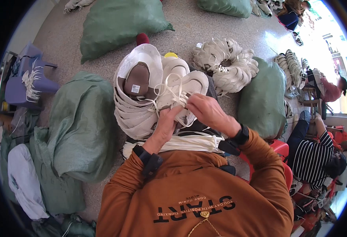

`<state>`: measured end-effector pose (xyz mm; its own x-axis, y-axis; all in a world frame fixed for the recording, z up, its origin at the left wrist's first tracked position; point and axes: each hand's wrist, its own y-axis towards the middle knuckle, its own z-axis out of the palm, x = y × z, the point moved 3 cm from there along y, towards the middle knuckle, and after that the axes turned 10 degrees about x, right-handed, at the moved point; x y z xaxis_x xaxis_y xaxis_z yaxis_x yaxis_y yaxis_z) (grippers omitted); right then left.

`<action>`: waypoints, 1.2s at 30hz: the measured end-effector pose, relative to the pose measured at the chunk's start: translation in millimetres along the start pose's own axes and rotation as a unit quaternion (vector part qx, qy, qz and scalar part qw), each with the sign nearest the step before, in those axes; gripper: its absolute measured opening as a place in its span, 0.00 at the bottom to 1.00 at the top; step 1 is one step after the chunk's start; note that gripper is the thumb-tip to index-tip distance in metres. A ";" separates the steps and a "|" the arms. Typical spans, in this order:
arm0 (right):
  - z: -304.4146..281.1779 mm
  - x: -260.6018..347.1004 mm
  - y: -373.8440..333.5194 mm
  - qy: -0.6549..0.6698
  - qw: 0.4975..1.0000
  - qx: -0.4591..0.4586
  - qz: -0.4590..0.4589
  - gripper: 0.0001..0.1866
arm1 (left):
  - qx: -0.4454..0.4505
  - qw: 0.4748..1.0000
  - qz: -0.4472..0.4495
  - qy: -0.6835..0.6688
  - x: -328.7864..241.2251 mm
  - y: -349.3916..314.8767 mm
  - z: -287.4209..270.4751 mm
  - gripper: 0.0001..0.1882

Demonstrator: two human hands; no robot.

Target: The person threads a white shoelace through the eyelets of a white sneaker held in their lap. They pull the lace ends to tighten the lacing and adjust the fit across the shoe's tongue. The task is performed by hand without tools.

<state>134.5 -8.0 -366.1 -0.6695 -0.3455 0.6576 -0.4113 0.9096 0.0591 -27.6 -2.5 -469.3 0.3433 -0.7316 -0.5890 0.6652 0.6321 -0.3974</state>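
Observation:
On my lap lies a white sneaker (195, 83), its toe pointing away from me, with a cream shoelace (174, 87) looping loosely over it. My left hand (166, 125) is closed at the shoe's near end, thumb and fingers pressed on the upper by the eyelets. Above the lacing, my right hand (210, 112) pinches the shoelace, its fingertips close to the left ones. Another white shoe (172, 63) sits just beyond. To the left, a nested stack of white shoe uppers (131, 116) leans beside my left hand. A bundle of cream laces (181, 143) lies across my lap.
A ring of nested white uppers (236, 79) rests on the floor ahead right. Stuffed green sacks (80, 126) stand at left, with another sack (262, 100) at right and more ahead. A purple stool (27, 81) is far left. Seated at right is a person in stripes (312, 156).

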 end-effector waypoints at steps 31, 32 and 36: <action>29.8 -16.5 -22.9 -0.005 0.999 0.024 0.046 0.09 | -0.016 0.991 -0.112 -0.067 -8.1 7.2 -1.4 0.18; 29.9 -14.8 -21.6 -0.010 0.998 0.029 0.050 0.09 | -0.009 0.992 -0.109 -0.071 -7.5 7.4 -2.7 0.18; 35.6 -27.5 -21.5 0.144 0.987 -0.003 0.070 0.12 | -0.001 0.993 -0.088 -0.081 -9.4 6.5 0.0 0.18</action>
<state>139.8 -26.3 -412.2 -0.5153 -0.1361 0.8462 -0.3219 0.9458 -0.0439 -26.4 8.5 -466.4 0.3241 -0.8626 -0.3883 0.7237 0.4905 -0.4855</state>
